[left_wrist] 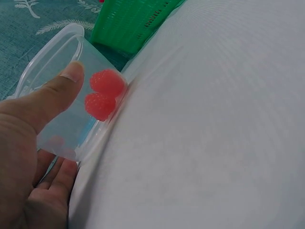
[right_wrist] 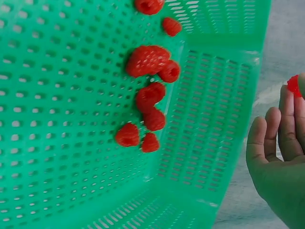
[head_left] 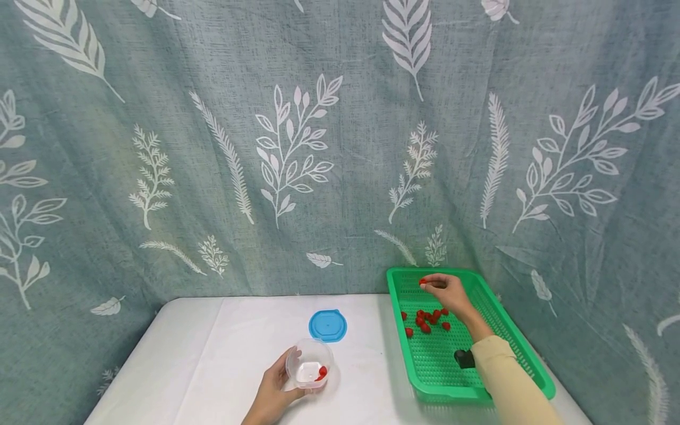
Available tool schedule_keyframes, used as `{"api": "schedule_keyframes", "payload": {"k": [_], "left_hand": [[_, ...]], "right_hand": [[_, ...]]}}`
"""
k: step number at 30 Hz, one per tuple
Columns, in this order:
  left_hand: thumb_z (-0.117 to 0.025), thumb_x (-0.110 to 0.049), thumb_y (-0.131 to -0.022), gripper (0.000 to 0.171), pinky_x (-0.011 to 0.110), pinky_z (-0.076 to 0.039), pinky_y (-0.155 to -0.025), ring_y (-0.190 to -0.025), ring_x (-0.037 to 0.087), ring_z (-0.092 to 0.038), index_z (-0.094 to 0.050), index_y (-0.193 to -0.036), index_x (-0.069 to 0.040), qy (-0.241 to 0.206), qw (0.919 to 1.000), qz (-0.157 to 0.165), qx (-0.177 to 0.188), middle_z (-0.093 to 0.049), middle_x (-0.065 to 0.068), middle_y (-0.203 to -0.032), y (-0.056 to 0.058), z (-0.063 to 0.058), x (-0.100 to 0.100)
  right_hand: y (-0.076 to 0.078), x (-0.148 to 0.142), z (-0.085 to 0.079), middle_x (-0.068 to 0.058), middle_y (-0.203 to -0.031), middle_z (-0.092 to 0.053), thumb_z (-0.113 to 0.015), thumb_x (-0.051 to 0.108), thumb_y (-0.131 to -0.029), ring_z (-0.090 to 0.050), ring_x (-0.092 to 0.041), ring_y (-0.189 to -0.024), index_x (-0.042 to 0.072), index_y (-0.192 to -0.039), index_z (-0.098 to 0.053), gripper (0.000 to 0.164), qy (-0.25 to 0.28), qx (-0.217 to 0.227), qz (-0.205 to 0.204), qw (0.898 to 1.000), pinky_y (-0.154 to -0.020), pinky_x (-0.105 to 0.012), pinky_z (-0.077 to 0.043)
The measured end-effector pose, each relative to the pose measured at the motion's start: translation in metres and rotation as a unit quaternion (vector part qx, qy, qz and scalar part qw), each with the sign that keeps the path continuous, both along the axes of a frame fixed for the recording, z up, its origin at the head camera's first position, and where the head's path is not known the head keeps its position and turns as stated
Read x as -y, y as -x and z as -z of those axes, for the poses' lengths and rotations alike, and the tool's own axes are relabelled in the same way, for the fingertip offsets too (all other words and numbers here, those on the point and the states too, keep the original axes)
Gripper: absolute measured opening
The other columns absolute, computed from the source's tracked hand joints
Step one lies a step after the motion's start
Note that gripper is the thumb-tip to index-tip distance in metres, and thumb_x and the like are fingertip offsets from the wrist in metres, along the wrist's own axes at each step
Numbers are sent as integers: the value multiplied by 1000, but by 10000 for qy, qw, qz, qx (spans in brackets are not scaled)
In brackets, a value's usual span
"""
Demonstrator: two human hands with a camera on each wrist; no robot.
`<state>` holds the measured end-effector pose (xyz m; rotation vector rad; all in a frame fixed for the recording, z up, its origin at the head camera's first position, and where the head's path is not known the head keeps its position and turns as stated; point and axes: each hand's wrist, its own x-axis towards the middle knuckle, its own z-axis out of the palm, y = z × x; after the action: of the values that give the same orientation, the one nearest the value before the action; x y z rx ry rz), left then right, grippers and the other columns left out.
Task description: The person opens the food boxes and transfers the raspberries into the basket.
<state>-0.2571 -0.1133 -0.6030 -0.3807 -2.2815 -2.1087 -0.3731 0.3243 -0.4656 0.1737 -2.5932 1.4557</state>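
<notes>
My left hand (head_left: 276, 389) grips a clear plastic container (head_left: 297, 361) on the white table, its thumb along one side and fingers on the other. Two raspberries (left_wrist: 107, 82) show through the container wall in the left wrist view. Over the far part of a green basket (head_left: 419, 391), my right hand (head_left: 448, 293) pinches one raspberry (right_wrist: 294, 86) between thumb and fingertips. Below that hand, several raspberries (head_left: 425, 328) lie scattered on the basket's perforated floor.
A blue lid (head_left: 327, 326) lies flat on the white table (head_left: 234, 348), just beyond the container. The patterned grey-green curtain (head_left: 340, 177) hangs behind and at both sides. A black strap device (head_left: 464, 358) sits at the right wrist.
</notes>
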Motion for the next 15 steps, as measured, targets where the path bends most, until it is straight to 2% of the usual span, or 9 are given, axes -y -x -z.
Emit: {"api": "schedule_keyframes", "payload": {"k": [3, 7, 12, 15], "left_hand": [[-90, -7, -72, 96, 38, -31, -121, -149, 39, -34, -39, -153, 1, 23, 10000, -14, 15, -45, 21, -156, 0, 1, 1], [-90, -11, -73, 96, 37, -35, -120, -148, 40, -35, -38, -154, -1, 371, 9993, -77, -8, -47, 20, -155, 1, 3, 2], [-90, -15, -73, 97, 41, -37, -119, -147, 41, -37, -38, -154, -1, 629, 9979, -135, -35, -49, 19, -153, 3, 4, 2], [-91, -15, -73, 97, 43, -37, -119, -147, 40, -38, -39, -154, -2, 608, 9980, -171, -16, -50, 18, -152, 2, 3, 3]], "right_hand": [[5, -3, 7, -25, -121, -68, -66, 19, -100, -67, -31, -107, -7, -126, -63, 37, -23, 118, 19, 9999, -83, -38, -61], [9, -9, 15, -27, -121, -66, -65, 18, -101, -64, -42, -113, -10, -126, -62, 38, -31, 271, 83, 9996, -87, -43, -61], [11, -13, 24, -29, -121, -66, -64, 14, -101, -62, -46, -114, -12, -125, -62, 35, 1, 353, 232, 9991, -95, -56, -58], [12, -15, 29, -30, -119, -66, -64, 13, -101, -61, -48, -113, -12, -123, -63, 34, -53, 412, 336, 9986, -92, -57, -58]]}}
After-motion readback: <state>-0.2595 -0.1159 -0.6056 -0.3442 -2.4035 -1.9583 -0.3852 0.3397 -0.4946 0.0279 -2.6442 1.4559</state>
